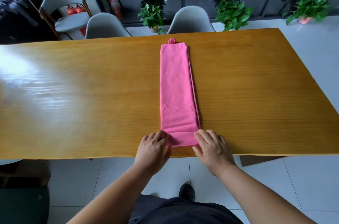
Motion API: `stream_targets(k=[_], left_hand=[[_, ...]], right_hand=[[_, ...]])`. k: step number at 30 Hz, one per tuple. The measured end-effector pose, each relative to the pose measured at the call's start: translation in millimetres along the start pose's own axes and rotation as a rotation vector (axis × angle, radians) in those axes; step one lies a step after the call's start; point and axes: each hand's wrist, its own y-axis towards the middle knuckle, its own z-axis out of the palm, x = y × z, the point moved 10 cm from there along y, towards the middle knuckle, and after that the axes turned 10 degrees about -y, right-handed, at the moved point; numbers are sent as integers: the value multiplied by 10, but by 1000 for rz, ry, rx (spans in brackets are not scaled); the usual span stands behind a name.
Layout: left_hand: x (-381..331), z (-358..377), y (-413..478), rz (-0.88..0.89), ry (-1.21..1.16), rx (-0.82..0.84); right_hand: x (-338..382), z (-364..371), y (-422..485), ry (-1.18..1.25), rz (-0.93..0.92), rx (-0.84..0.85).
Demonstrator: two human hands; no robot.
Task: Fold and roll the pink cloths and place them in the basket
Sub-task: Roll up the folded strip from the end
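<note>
Cloth (177, 84) folded to strip, first turn made. Left hand (153, 147) and right hand (212, 147) press it, fingers flat. Next: roll evenly forward.

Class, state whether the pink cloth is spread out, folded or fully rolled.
Folded: the cloth is a narrow strip with layered edges, only its near end turned over.
</note>
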Motion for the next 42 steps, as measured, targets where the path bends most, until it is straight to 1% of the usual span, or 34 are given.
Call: stream_targets(k=[3,7,9,11,14,17,21,25,27,28,30,31,33,36,38,42], left_hand=[[69,26,-38,-62,-85,16],[217,61,-60,-207,-271,15],[278,70,-97,-299,-363,-8],[303,60,-130,-370,-454,-51],[308,56,-151,-416,-529,-82],[356,79,-148,-423,-521,-93],[419,126,-158,-453,-481,-73],[466,161,-112,-527,-432,-41],[447,78,-72,-541,-442,-102],[414,8,-43,-524,-435,-142],[295,-126,39,-407,-326,-195],[217,-158,81,-324,-238,-190],[96,-157,110,-204,-61,-147],[9,-84,50,-107,52,-93],[-6,-10,-8,-79,62,-43],[62,68,-18,-113,61,30]], right_hand=[[-69,78,27,64,52,63],[-240,75,77,268,182,103],[-292,67,64,371,237,121],[-366,93,21,475,329,153],[-422,176,-38,517,430,220],[-439,234,-52,535,487,266],[-440,263,-40,531,528,269],[-424,301,-18,486,550,291],[-436,250,32,427,542,271],[-439,174,78,388,524,233],[-404,-38,188,306,447,103],[-356,-116,229,246,381,51],[-216,-115,246,100,228,11],[-115,-31,169,-3,119,-14],[-79,-52,142,-10,68,-24],[-25,11,142,-33,-18,49]])
